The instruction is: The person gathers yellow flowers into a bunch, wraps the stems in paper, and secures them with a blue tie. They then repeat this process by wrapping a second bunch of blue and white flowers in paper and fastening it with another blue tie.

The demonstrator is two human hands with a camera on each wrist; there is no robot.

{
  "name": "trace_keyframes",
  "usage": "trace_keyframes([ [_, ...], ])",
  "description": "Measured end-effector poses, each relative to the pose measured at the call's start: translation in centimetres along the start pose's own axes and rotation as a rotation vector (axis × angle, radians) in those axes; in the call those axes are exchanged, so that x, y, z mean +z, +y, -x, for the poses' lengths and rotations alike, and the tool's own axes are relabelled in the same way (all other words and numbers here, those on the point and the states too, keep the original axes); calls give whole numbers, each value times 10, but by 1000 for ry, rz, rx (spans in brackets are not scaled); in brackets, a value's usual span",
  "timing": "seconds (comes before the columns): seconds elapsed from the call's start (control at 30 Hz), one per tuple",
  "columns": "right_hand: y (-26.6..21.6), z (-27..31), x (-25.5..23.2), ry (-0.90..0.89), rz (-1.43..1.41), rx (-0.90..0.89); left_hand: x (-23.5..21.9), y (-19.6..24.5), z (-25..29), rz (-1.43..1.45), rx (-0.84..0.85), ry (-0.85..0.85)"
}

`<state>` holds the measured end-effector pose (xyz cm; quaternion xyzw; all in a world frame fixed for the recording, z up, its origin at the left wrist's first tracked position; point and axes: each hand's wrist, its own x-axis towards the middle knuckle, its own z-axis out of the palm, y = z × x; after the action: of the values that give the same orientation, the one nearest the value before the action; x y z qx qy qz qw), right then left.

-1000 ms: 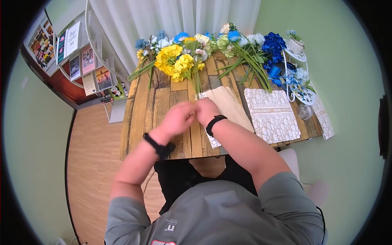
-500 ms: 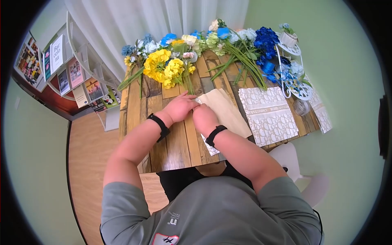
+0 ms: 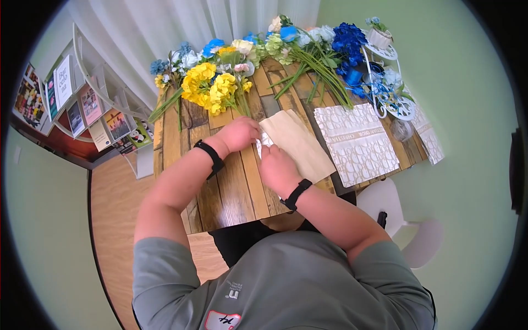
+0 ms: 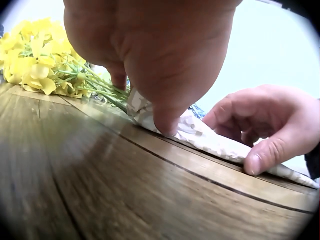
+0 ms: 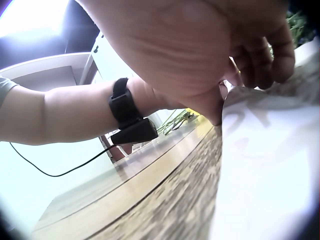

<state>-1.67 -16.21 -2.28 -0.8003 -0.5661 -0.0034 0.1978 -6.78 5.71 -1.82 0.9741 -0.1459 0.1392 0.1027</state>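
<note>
Both hands work at the left edge of a stack of wrapping sheets lying in the middle of the wood-plank tabletop (image 3: 231,192): a plain beige paper sheet (image 3: 297,144) on top of a white sheet printed with a pale pattern (image 4: 210,140). The left hand (image 3: 237,135) bends its fingers down onto the far left corner of the patterned sheet, pinching or pressing it; its grip looks closed on that corner. The right hand (image 3: 278,168) lies just nearer on the same edge, thumb flat on the paper, but whether its grip is clenched on the sheet or only pressing I cannot tell.

As a judgement, the work is at an early stage: the sheets lie flat and unfolded, the layers are only being teased apart at the corner, and no flower lies on them.

A bunch of yellow artificial flowers (image 3: 212,88) lies just beyond the hands. Further right along the far edge are green-stemmed white and green blooms (image 3: 308,58) and deep blue flowers (image 3: 346,38). A second patterned white sheet (image 3: 357,143) lies right of the beige one, with a white wire stand (image 3: 393,96) beyond it. White curtains (image 3: 181,25) hang behind, the walls are pale green, and a white rack of magazines (image 3: 91,104) stands at the left.
</note>
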Motion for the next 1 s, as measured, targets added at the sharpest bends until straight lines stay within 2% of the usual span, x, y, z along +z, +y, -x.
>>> trace_keyframes([
  [0.03,0,1,0,-14,-34,26,0,-3,-2,1,5,0],
  [0.1,2,3,-3,-39,-23,36,-3,-9,-6,125,-65,-127],
  [0.23,5,2,-6,-112,-33,64,2,-25,-6,345,-176,-125],
  [0.3,9,0,-5,-123,-48,79,2,-30,-6,454,-399,-185],
  [0.37,8,2,-6,-142,-64,89,-2,-26,-11,468,-465,-206],
  [0.43,6,1,-11,-71,-133,103,-6,-23,-15,474,-534,-221],
  [0.57,5,1,-23,-112,-156,80,-4,-20,-19,438,-498,-190],
  [0.63,8,1,-19,-152,-79,16,0,-22,-19,445,-505,-187],
  [0.7,7,2,-15,-137,-47,8,4,-26,-17,399,-364,-116],
  [0.83,6,3,-15,-112,3,-14,-1,-17,-14,315,-307,-86],
  [0.9,9,5,-15,-86,-6,-43,-5,-6,-9,34,-268,-65],
  [0.93,10,7,-15,-62,-14,-73,-7,0,-6,33,-268,-67],
  [1.0,13,8,-10,-37,-7,-81,-12,11,2,-161,-114,63],
])
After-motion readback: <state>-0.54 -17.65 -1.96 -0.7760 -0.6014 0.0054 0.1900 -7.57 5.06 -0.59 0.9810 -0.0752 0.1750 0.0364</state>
